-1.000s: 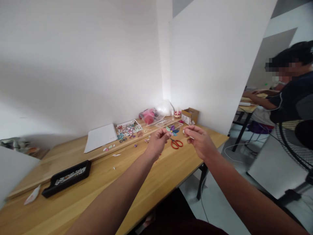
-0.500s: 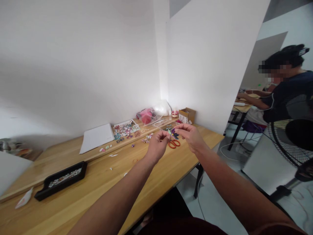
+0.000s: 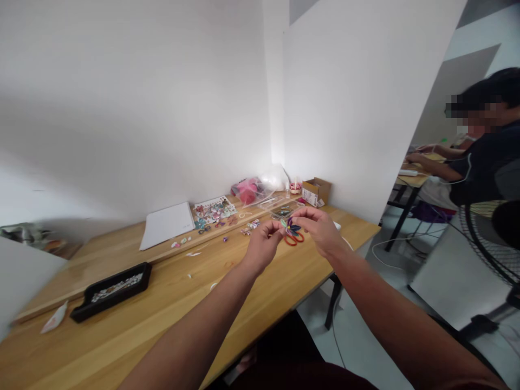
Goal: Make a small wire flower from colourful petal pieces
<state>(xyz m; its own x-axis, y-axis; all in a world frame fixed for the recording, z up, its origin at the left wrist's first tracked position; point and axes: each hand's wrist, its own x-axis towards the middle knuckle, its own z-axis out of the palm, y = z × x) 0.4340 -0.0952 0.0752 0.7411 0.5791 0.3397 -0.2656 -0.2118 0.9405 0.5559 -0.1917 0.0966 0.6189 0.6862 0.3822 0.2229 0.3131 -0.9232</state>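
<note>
Above the wooden table, my left hand [image 3: 263,245] and my right hand [image 3: 322,232] face each other, fingertips pinched on a small flower-shaped piece [image 3: 290,223]. Its petal-like parts look green, purple and dark blue; the fingers cover some of it. My left fingers are on its green side, my right ones on the purple side. Just below it lies a pair of scissors [image 3: 298,239] with orange handles, partly hidden. To the left of my left hand is a small heap of patterned bits [image 3: 250,227], with one purple bit [image 3: 225,239] lying apart.
A black tray [image 3: 114,310] of small pieces lies at left, with a white tube [image 3: 54,317] beside it. Along the wall are white paper [image 3: 166,225], a sticker sheet [image 3: 215,208], plastic bags [image 3: 249,190] and a cardboard box [image 3: 317,190]. A person [image 3: 493,135] sits right, behind a fan [image 3: 491,233].
The view has turned slightly left, so the table things sit farther right. Both hands keep their pinch on the flower-shaped piece, with only small finger movement.
</note>
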